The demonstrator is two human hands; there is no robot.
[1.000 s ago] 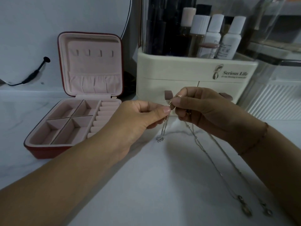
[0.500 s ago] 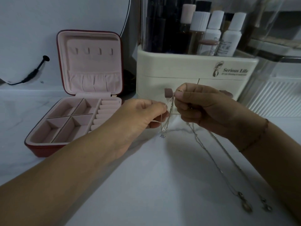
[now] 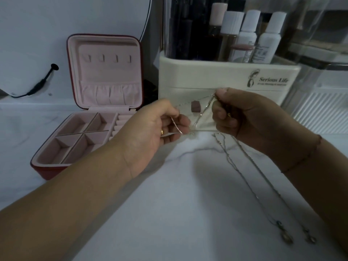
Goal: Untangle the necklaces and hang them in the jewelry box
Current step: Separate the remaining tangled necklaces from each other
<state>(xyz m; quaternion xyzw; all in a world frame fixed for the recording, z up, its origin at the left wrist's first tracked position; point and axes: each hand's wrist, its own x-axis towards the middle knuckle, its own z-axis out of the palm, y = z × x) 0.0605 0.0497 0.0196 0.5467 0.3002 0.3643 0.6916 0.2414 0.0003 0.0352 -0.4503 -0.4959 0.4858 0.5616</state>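
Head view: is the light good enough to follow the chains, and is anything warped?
Head view: dim, bluish light; the chains look thin and faint between left hand and right hand; soft shadows on the table; wide-angle bowing at edges.

1. Cream cosmetics organiser (image 3: 216, 80), upper centre, printed "Serious Life" with a figure logo at its right.
2. White-capped bottles (image 3: 248, 34) standing in the organiser, with dark tubes (image 3: 180, 25) to their left.
3. Brownish-pink drawer knob (image 3: 195, 106) on the organiser's front.
4. Clear plastic container (image 3: 320, 34), upper right, above a white ribbed panel (image 3: 320, 112).
5. Black cable (image 3: 40, 83), left edge, against a white round-edged panel (image 3: 75, 16).
6. White marbled tabletop (image 3: 178, 204), lower frame.
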